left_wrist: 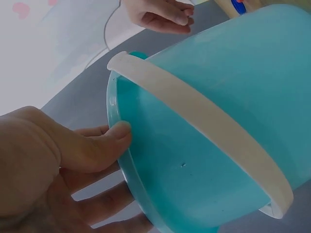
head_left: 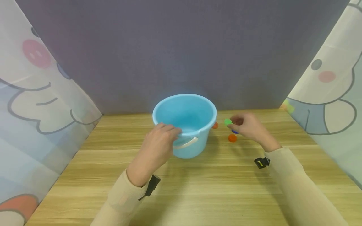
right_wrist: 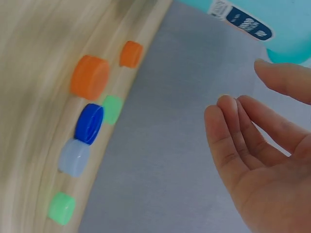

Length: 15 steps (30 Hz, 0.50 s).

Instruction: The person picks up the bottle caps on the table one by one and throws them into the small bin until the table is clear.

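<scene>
The light-blue bucket (head_left: pixel 195 147) is positioned on the wood-grain table (head_left: pixel 85 175), centrally in front of the person, and appears to stand on its base. Its mouth faces upward; the central axis runs from base to rim roughly vertically, though a slight tilt cannot be ruled out. The white handle (head_left: pixel 186 145) hangs down against the wall on the side nearest the person. The bucket is judged to be light, moderately stiff plastic, smooth enough to slip under a loose grip and unlikely to break; the recommended holding points are the rim (left_wrist: pixel 113 102) or the handle. The left hand (head_left: pixel 158 141) grips the rim, thumb against the outer side and fingers passing over to the inside. The right hand (head_left: pixel 249 127) is raised beside the small caps, with fingers gently bent, thumb apart and nothing visible between them. To the right of the bucket lie a large orange cap (right_wrist: pixel 90 76), a small orange cap (right_wrist: pixel 131 54), a blue cap (right_wrist: pixel 89 124), a whitish cap (right_wrist: pixel 74 157) and two green caps (right_wrist: pixel 61 208). These are round, with no long axis; they lie flat, faces level with the tabletop. They should prove very light, rigid and hard-wearing, and are best pinched across the side wall.
</scene>
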Tool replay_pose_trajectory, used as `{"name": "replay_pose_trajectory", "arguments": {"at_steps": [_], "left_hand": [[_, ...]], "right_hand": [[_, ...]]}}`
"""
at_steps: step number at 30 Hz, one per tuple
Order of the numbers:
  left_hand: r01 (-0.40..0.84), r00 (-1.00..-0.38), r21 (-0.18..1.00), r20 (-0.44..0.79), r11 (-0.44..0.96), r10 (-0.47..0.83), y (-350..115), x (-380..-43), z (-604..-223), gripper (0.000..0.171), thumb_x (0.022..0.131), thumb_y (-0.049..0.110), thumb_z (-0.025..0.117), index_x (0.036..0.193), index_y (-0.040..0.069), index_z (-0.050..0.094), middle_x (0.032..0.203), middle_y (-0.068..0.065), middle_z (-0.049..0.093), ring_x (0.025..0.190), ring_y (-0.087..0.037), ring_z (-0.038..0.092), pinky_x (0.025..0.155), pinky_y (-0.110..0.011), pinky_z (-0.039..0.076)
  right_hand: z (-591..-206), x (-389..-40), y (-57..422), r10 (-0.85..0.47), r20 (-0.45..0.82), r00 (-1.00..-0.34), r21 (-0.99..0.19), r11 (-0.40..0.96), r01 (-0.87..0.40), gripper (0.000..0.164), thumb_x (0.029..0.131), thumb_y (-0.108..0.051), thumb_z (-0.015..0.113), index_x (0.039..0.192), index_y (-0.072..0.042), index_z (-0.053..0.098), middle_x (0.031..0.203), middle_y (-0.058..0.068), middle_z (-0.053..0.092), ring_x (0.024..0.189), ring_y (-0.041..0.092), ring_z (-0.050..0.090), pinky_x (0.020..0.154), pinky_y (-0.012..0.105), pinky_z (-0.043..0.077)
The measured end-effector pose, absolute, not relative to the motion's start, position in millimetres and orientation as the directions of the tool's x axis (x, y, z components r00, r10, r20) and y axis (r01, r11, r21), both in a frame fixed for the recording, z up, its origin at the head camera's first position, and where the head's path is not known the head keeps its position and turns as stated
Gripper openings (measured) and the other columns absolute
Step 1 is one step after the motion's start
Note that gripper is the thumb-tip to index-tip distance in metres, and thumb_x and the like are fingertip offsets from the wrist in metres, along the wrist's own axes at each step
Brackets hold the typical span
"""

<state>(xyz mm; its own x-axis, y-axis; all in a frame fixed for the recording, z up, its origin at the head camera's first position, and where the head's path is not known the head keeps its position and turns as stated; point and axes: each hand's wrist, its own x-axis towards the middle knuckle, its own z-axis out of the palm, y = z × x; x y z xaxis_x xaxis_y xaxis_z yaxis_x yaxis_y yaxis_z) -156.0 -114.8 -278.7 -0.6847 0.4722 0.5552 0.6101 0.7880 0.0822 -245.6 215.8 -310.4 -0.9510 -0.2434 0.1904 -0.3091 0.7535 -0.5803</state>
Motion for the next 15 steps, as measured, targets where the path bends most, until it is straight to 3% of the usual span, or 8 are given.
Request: {"name": "replay_pose_trajectory", "arguments": {"at_steps": [15], "left_hand": [[0.621,-0.675,0.053,0.543,0.782,0.499,-113.7,-153.9,-275.7,0.025,0.078,-0.013,0.074,0.094,0.006,0.071,0.085,-0.006,0.070,0.076,-0.028,0.058,0.068,-0.038,0.051]], "right_hand": [[-337.1,-259.7,222.1,-0.270,0.075,-0.960,-0.502,0.822,-0.270,0.044,0.094,-0.019,0.068,0.123,0.014,0.063,0.118,0.029,0.067,0.104,0.039,0.065,0.088,0.052,0.055]]}}
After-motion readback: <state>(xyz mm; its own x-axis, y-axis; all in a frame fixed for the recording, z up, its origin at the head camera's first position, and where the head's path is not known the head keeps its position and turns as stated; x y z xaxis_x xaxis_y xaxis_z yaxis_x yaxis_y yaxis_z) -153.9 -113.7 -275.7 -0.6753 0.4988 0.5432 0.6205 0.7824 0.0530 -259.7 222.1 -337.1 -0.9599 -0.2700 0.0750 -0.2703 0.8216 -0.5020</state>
